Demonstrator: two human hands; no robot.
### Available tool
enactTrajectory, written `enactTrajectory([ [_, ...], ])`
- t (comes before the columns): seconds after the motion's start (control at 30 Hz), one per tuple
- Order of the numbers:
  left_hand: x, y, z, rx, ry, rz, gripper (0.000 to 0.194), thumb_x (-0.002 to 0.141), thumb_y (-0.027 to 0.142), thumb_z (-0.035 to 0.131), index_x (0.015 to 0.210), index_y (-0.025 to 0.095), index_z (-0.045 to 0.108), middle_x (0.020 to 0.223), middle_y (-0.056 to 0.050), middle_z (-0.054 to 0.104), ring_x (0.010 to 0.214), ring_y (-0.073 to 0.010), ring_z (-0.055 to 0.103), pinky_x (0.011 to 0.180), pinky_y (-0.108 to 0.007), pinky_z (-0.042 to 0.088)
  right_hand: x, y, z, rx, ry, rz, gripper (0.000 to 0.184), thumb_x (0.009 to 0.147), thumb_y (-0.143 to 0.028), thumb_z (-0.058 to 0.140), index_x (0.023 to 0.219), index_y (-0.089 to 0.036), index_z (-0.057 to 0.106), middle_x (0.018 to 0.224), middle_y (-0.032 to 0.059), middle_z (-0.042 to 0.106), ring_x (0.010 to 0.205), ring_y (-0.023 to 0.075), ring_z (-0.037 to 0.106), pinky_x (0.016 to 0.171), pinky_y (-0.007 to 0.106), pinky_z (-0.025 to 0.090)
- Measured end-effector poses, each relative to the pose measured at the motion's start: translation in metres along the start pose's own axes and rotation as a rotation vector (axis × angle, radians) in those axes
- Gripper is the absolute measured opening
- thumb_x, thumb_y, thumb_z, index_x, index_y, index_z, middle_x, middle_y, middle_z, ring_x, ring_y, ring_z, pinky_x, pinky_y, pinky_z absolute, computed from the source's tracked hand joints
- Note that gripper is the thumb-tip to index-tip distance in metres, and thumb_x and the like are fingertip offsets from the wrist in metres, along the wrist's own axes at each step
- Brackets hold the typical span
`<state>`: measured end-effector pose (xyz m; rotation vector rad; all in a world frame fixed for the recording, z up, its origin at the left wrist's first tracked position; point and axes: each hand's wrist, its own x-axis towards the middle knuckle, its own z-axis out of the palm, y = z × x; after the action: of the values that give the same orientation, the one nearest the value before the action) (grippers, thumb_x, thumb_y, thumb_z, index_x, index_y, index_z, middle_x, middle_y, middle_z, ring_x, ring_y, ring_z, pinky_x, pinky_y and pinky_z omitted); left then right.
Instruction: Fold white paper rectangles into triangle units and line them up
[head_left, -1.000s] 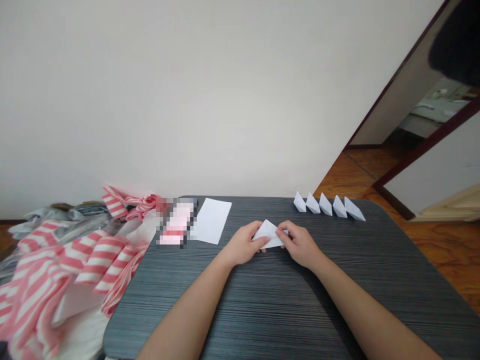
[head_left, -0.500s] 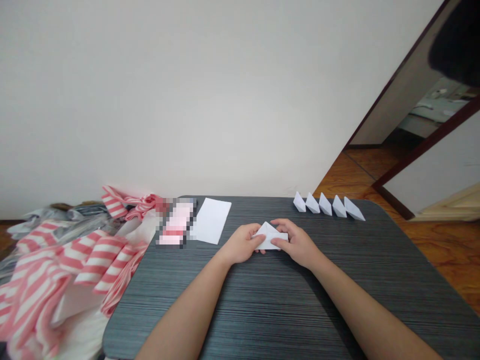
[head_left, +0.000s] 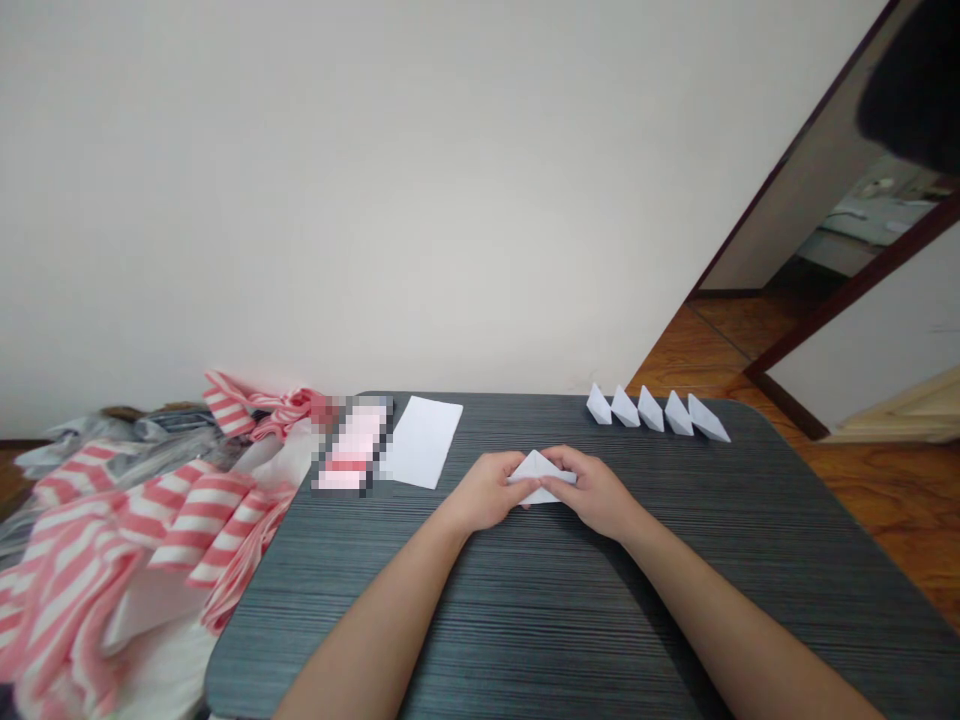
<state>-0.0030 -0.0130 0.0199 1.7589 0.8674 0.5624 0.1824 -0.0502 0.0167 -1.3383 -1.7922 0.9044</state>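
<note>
Between my two hands is a folded white paper (head_left: 535,467), with a triangular peak pointing away from me and a wider strip below it. My left hand (head_left: 489,491) is closed on its left side, thumb on top. From the right, my right hand (head_left: 592,488) grips the same paper with its thumb on the near face. Both thumb tips nearly meet at the middle of the paper. Most of the fingers are hidden behind it. Beyond my right hand, several folded paper boats (head_left: 650,409) stand in a row near the table's back edge.
White paper sheets (head_left: 426,442) lie on the dark table (head_left: 495,620) at the back left, beside a pixelated flat object (head_left: 352,445). Red-and-white striped cloth (head_left: 135,540) is heaped left of the table. A pale wall (head_left: 450,200) rises behind; wooden floor (head_left: 885,490) shows at right.
My thumbs have come closer together at the middle of the paper. The paper and both hands sit slightly nearer to me, and my right fingers have curled down behind it.
</note>
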Motion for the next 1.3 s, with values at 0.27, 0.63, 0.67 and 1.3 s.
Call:
enactTrajectory([
  [0.27,-0.002,0.002,0.0,-0.155,0.0,-0.056,0.028,0.078,0.036,0.054,0.087,0.011,0.061,0.076,-0.005,0.062,0.063,-0.0132,0.056,0.055,-0.022,0.043,-0.001,0.009,0.001,0.105,-0.059,0.161,0.018,0.079,-0.034,0.057,0.088,-0.018,0.06,0.07,0.0012,0.066,0.057,0.0148,0.059,0.053,0.024,0.043],
  [0.63,-0.002,0.005,-0.001,-0.191,0.003,-0.041,0.023,0.078,0.032,0.054,0.084,0.011,0.06,0.071,-0.004,0.061,0.059,-0.0118,0.055,0.053,-0.021,0.043,-0.003,-0.001,-0.003,0.096,-0.089,0.199,0.025,0.083,-0.035,0.05,0.068,-0.017,0.057,0.052,-0.0008,0.063,0.047,0.0131,0.059,0.053,0.022,0.044],
  [0.67,-0.001,0.006,-0.001,-0.211,0.001,-0.042,0.022,0.078,0.031,0.054,0.084,0.011,0.059,0.072,-0.003,0.06,0.059,-0.0117,0.055,0.053,-0.021,0.044,-0.003,0.0,-0.004,0.096,-0.087,0.198,0.024,0.083,-0.035,0.051,0.068,-0.017,0.057,0.052,-0.0007,0.063,0.048,0.0129,0.059,0.053,0.022,0.044],
  [1.3,0.0,-0.001,-0.001,-0.167,0.01,-0.014,0.021,0.078,0.03,0.054,0.084,0.011,0.06,0.073,-0.003,0.061,0.061,-0.0118,0.056,0.054,-0.021,0.043,-0.005,0.005,-0.004,0.131,-0.126,0.238,0.025,0.084,-0.037,0.048,0.071,-0.016,0.056,0.053,0.0005,0.063,0.037,0.0086,0.048,0.038,0.018,0.035],
])
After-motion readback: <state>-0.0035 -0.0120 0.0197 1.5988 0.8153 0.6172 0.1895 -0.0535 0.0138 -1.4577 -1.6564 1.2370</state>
